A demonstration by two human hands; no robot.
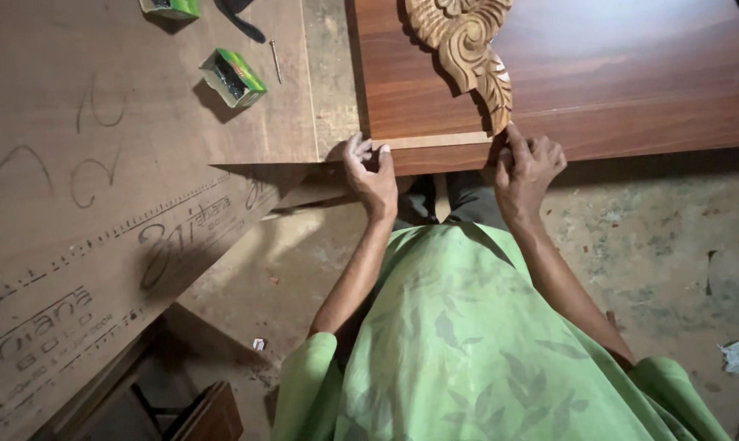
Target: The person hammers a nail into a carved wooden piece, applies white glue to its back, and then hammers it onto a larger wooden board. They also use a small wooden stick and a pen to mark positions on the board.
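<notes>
Rough concrete floor [655,245] lies below a polished reddish-brown wooden panel [631,90] with a pale carved wooden ornament [467,49] resting on it. Along the panel's near edge sits a thin pale wood strip [439,140]. Left hand [371,175] pinches the strip's left end, fingers curled closed on it; right hand [526,167] presses its right end with the forefinger extended. Holding both ends flush with the edge, with even pressure, seems the careful way. Small green boxes [233,77] and a nail [276,61] lie on plywood [100,163] to the left
</notes>
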